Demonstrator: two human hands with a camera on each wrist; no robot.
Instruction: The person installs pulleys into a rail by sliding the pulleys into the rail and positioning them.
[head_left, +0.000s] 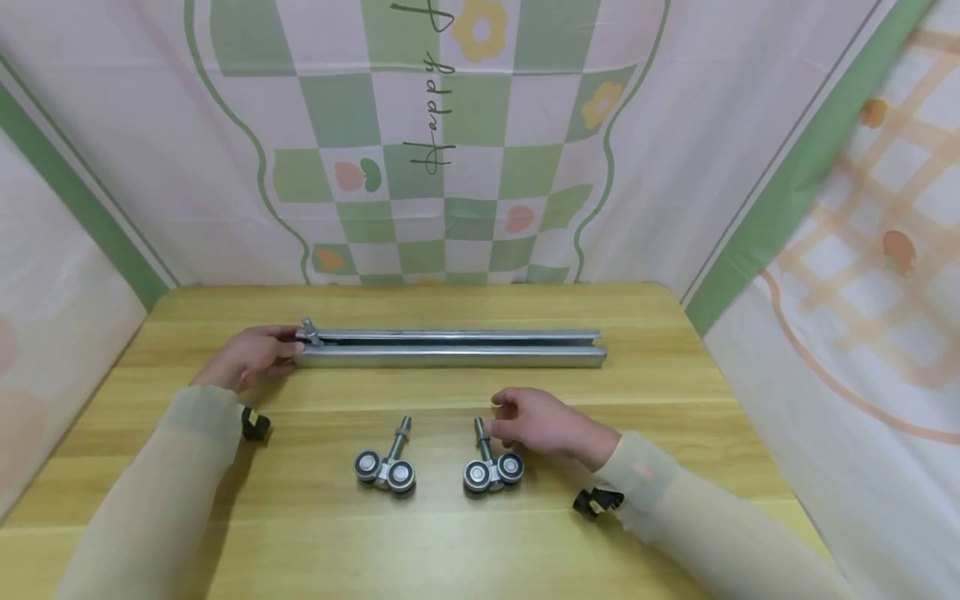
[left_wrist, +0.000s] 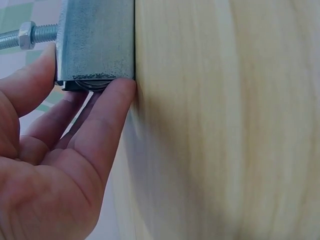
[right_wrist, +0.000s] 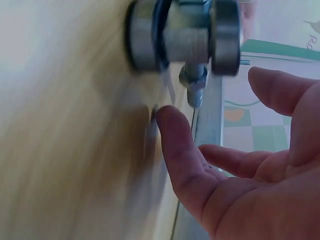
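A steel channel rail lies across the table with its slot facing up. From the slot at its left end sticks a threaded bolt with a nut. A rounded metal edge shows inside the rail's end in the left wrist view. My left hand touches this end, fingertips against the end face and thumb beside the bolt. Nearer me stand two roller trolleys, the left trolley and the right trolley, their bolts tilted up. My right hand is beside the right trolley's bolt, thumb and fingers apart, holding nothing.
The wooden table carries the rail and both trolleys. A patterned curtain hangs along the table's back edge, with more cloth at both sides. Black wrist devices show at the left cuff and right cuff.
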